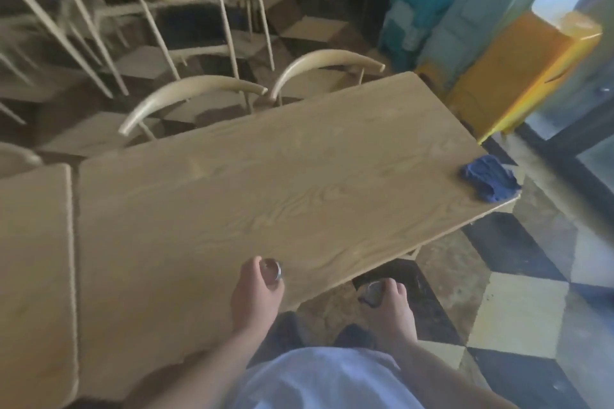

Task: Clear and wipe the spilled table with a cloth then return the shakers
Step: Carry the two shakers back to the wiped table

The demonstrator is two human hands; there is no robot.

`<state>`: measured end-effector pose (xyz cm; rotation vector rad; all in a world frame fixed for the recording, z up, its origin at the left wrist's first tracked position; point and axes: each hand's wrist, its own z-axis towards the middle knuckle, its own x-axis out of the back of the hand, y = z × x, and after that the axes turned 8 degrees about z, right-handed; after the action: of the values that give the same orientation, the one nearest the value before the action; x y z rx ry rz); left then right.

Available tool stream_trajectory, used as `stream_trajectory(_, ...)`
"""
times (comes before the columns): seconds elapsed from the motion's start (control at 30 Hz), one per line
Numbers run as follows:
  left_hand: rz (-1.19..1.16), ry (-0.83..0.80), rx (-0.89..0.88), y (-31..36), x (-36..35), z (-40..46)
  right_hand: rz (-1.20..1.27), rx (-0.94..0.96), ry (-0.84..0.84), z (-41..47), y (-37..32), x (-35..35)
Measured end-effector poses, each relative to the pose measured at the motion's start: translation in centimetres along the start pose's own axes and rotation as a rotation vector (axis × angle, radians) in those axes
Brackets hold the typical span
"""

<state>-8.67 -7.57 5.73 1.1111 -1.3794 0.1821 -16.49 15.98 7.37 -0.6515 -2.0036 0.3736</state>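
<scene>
Head view: we look down on a long wooden table point(265, 196) that runs from 8 o'clock to 2 o'clock across the frame.
Left hand point(255, 295): our fingers are wrapped around a shaker with a metal cap point(273, 271), held over the near edge of the table at 6 o'clock.
Right hand point(390, 305): our fingers are wrapped around a second shaker point(372, 292); it sits past the table edge, above the floor, just right of the left hand. The image is blurred, so we cannot tell its contents.
Cloth point(488, 181): a crumpled blue cloth lies on the table's corner at 3 o'clock, well apart from both hands.
Table surface: we see wood grain only between the hands and the cloth.
Chairs point(199, 90): two curved backrests stand against the far side of the table at 11 to 12 o'clock.
Floor point(518, 292): chequered tiles show at 4 o'clock.
Neighbouring table point(33, 259): it sits just beside ours at 9 o'clock.
</scene>
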Motion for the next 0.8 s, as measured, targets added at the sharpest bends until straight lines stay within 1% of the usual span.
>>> stream_trajectory(0.1, -0.053, 0.062, 0.134, -1.9, 0.5, 0.5, 0.003, 0.112, -0.020, 2.2, -3.4, -0.5)
stream_trajectory(0.3, -0.077, 0.185, 0.294, -3.4, 0.5, 1.6, -0.003, 0.167, -0.145, 5.3, -7.8, -2.5)
stream_trajectory(0.43, -0.242, 0.211, 0.376, -2.1, -0.6, 3.8, 0.021, 0.212, -0.185, 8.1, -10.4, -3.0)
stream_trajectory(0.53, -0.289, 0.190, 0.411, 0.0, -1.0, 6.7, 0.022, 0.241, -0.174, 11.8, -12.9, -2.7)
stream_trajectory(0.57, -0.288, 0.179, 0.414, 0.9, -1.0, 8.1, 0.019, 0.251, -0.166, 13.2, -13.8, -2.5)
stream_trajectory(0.67, -0.137, 0.146, 0.473, 3.2, -0.9, 11.6, -0.030, 0.250, -0.173, 17.1, -16.6, -1.9)
stream_trajectory(0.8, -0.084, 0.150, 0.480, 5.3, -1.6, 15.6, -0.088, 0.313, -0.165, 21.3, -19.4, -2.0)
